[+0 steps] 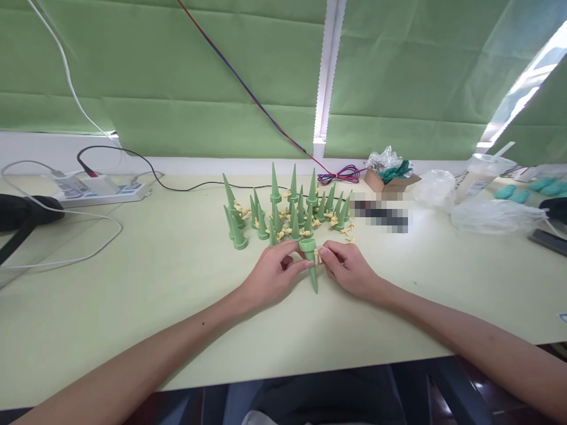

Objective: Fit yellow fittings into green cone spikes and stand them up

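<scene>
My left hand [275, 270] pinches a green cone [309, 254] that points down, with its round open cap on top. Against the cone's right side, my right hand [348, 267] grips a small yellow piece [318, 256]. Just beyond both hands, several green cones [240, 237] stand upright on their caps on the table. Small yellow pieces [349, 239] lie among them and at their right edge.
A power strip [126, 195] with cables lies at the back left. An open cardboard box [392, 188] holds crumpled plastic and green material. Farther right are a plastic cup [476, 177], plastic bags [491, 217], teal objects [519, 196] and a phone [549, 242].
</scene>
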Tool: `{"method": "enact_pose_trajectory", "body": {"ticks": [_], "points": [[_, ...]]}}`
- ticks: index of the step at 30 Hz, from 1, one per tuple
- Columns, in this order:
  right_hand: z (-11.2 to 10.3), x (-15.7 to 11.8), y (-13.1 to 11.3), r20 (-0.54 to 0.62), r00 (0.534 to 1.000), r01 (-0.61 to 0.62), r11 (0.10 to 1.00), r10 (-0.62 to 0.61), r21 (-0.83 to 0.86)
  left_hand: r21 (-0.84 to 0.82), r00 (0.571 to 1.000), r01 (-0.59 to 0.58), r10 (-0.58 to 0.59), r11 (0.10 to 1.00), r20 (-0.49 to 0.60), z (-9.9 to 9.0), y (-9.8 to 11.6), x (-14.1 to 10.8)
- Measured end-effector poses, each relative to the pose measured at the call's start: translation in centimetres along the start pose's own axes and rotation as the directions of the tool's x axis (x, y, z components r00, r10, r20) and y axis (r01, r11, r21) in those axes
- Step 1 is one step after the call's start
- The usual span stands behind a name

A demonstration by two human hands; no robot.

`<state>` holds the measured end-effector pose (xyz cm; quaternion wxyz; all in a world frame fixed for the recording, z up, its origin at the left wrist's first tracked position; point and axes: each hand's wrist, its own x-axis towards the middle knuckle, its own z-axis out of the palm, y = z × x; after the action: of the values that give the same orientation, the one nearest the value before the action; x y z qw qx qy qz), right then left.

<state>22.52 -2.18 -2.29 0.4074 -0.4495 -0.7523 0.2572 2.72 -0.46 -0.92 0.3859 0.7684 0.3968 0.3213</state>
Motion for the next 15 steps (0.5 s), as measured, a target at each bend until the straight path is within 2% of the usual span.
{"method": "enact_pose_trajectory", "body": {"ticks": [3, 8, 15], "points": [[-0.15, 0.03, -0.10, 0.014, 0.999, 0.038, 0.999, -0.038, -0.017, -0.194, 0.984, 0.145, -0.121, 0.970, 0.131, -0.01, 0.36, -0.09], [-0.48, 0.15, 0.02, 0.022, 0.984, 0.180, 0.983, -0.179, -0.045, -0.407, 0.960, 0.200, -0.095, 0.891, 0.264, -0.08, 0.56, 0.00], [-0.69, 0.09, -0.07, 0.070, 0.978, 0.201, 0.976, -0.196, -0.079, -0.479, 0.952, 0.266, -0.150, 0.837, 0.267, 0.04, 0.32, 0.21]]}}
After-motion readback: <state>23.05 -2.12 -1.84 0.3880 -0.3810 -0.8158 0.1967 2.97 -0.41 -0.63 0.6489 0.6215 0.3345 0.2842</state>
